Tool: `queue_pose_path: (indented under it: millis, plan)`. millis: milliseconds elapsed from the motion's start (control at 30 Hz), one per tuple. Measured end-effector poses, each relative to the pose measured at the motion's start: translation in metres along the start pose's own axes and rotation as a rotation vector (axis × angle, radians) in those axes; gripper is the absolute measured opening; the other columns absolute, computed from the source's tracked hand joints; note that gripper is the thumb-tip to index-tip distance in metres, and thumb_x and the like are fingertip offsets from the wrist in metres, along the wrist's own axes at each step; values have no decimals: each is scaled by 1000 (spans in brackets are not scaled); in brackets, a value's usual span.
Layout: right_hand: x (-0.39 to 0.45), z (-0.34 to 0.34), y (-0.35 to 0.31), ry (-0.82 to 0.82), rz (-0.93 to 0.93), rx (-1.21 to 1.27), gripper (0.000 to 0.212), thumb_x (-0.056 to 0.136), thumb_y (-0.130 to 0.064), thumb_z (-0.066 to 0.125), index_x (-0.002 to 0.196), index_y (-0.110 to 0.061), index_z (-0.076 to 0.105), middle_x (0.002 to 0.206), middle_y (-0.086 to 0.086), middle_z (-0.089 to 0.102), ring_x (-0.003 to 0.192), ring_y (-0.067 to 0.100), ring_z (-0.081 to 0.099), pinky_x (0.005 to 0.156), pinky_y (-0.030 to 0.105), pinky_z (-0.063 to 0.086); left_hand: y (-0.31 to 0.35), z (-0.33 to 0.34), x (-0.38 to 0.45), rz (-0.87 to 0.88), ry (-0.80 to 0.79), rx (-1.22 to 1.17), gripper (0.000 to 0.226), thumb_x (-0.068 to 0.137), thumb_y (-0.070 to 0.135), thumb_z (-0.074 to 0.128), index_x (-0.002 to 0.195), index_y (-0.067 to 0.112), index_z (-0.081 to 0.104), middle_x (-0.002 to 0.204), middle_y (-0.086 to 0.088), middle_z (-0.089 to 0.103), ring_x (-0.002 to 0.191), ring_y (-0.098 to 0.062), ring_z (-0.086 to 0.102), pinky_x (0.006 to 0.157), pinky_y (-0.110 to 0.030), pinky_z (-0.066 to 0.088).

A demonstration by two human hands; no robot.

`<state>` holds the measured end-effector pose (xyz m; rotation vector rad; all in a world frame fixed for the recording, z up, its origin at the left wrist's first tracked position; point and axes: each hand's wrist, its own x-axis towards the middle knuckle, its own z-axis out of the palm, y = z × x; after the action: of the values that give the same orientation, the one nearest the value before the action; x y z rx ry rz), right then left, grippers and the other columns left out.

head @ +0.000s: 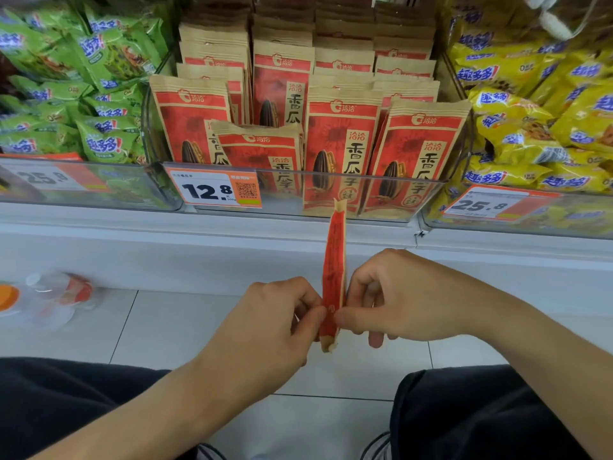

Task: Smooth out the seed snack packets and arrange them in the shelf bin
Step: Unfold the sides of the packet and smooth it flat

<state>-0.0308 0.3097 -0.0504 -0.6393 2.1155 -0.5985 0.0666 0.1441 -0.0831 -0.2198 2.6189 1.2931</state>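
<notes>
Hands at lower centre of frame hold one red seed packet (333, 280) edge-on, upright, above white floor tiles (159, 327). Left hand (275, 313) pinches its lower part from left; right hand (394, 297) pinches from right, thumbs nearly meeting. Clear shelf bin (331, 197) at upper centre holds matching red packets (341, 141) standing in rows. Green packets (99, 61) upper left, yellow packets (537, 94) upper right. Price tag (215, 189) on bin front.

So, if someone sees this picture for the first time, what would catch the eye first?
Probably the red seed packet, seen edge-on at the centre, pinched between the left hand and the right hand above the tiled floor. Behind it, the clear shelf bin holds rows of upright matching red packets, and an orange price tag reading 12.8 sits on its front.
</notes>
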Motion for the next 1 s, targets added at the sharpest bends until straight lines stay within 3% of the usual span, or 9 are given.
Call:
queue_pose_path:
  millis: [200, 433, 500, 633, 733, 900, 1000]
  plan:
    - [0, 1, 1, -41, 20, 29, 16, 94, -22, 63, 85, -12, 73, 78, -4, 76, 69, 9, 74, 64, 25, 59, 1, 2, 0, 22, -13, 7, 13, 96, 23, 59, 83, 21, 62, 59, 14, 64, 46, -5, 61, 49, -12, 45]
    - [1, 1, 4, -38, -16, 31, 13, 94, -15, 60, 83, -13, 68, 79, 2, 76, 68, 11, 74, 62, 26, 57, -1, 4, 0, 49, 2, 19, 10, 94, 30, 61, 85, 27, 57, 73, 12, 68, 66, -4, 64, 60, -19, 51]
    - [2, 1, 5, -16, -37, 54, 11, 92, -14, 60, 85, -11, 68, 78, 3, 76, 68, 11, 74, 63, 29, 58, 0, 4, 2, -20, 39, -96, 12, 90, 38, 62, 91, 31, 52, 79, 13, 66, 70, -3, 65, 64, -23, 56]
    - [3, 3, 1, -8, -101, 109, 8, 90, -15, 65, 86, -9, 67, 80, 3, 75, 69, 11, 74, 66, 33, 60, 7, 1, 7, -286, 28, -473, 39, 89, 49, 57, 121, 28, 48, 102, 5, 65, 81, -8, 71, 73, -36, 62]
    - [5, 10, -2, 14, -142, 133, 7, 87, -12, 65, 84, -6, 66, 77, 3, 74, 68, 13, 74, 63, 28, 58, 12, -3, 8, -319, 13, -650, 40, 89, 48, 55, 120, 22, 54, 97, -3, 73, 78, -16, 74, 68, -33, 62]
    - [11, 22, -3, 22, -162, 212, 12, 91, -14, 64, 82, -6, 63, 73, 5, 74, 66, 14, 73, 60, 23, 52, 4, 2, 6, -240, 30, -523, 16, 98, 33, 52, 108, 25, 62, 85, 3, 77, 75, -12, 74, 71, -33, 62]
    - [10, 16, -1, -4, -113, 182, 13, 94, -21, 65, 84, -12, 65, 74, 1, 75, 66, 11, 72, 58, 16, 48, -2, 5, 7, -213, 51, -417, 17, 103, 26, 45, 106, 25, 62, 83, 3, 76, 73, -9, 72, 69, -27, 59]
